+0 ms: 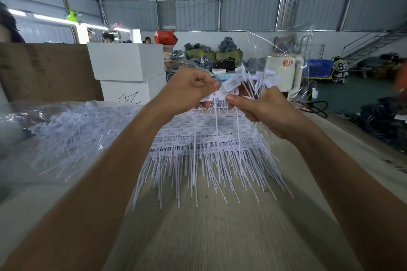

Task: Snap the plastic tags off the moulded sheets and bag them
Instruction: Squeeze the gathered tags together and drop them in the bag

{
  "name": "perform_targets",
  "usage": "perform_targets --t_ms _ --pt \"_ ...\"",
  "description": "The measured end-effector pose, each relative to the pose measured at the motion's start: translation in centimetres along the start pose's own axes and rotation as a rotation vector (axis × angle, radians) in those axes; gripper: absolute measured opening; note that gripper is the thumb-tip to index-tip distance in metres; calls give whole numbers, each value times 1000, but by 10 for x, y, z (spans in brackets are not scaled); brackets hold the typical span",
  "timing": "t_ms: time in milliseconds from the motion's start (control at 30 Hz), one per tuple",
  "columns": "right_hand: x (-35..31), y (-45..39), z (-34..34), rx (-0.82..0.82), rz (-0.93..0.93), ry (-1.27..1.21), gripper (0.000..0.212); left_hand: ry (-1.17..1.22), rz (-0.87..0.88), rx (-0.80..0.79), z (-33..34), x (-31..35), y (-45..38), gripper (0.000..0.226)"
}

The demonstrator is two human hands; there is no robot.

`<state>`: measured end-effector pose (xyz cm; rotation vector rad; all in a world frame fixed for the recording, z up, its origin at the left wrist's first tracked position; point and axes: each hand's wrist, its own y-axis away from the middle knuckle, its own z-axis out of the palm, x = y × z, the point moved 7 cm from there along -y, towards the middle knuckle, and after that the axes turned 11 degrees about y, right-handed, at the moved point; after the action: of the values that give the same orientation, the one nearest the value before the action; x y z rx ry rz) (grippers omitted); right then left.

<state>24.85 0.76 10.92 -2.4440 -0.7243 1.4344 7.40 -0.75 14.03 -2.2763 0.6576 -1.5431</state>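
Clear plastic bag (72,125) of loose white tags lies on desk (211,237) at far left. Left hand (189,86) raised mid-frame, fingers curled, pinching head of a white tag (222,92). Stacked moulded sheets (209,145) on desk beneath both hands, thin tails fanning toward viewer. Right hand (266,112) grips a bunch of snapped tags (255,79) together with a clear bag (286,55), upright at right

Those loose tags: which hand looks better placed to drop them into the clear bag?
The right hand, probably. It grips the loose tags and the clear bag rises right beside it, while the left hand pinches the sheet.
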Motion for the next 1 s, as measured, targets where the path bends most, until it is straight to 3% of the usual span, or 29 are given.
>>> perform_targets --t_ms 67,133,200,233,300,400,500,700,867,1000 --pt "-1 1 -2 13 -10 13 87 10 -19 14 1 -2 -2 21" --pt "-4 1 -4 52 -64 41 62 62 -48 11 1 -4 -3 20" --pt "-19 2 -4 105 -235 208 21 123 -95 1 1 -8 -3 21" --pt "-30 5 -2 140 -343 344 12 138 -126 -8 1 -12 -3 25" --pt "-47 9 1 242 -486 522 26 223 -208 -28 4 -19 0 20" --pt "-37 2 -5 319 -420 413 15 336 -217 -3 0 -18 -1 19" --pt "-29 -2 -3 229 -322 282 12 174 -62 39 -9 -2 -4 19" --pt "-30 2 -8 252 -269 77 14 73 70 -59 2 15 2 5" --pt "-18 0 2 156 -219 92 13 144 52 20 -6 13 1 11" --pt "-12 -3 0 187 -162 123 8 105 15 -57 2 9 3 8"
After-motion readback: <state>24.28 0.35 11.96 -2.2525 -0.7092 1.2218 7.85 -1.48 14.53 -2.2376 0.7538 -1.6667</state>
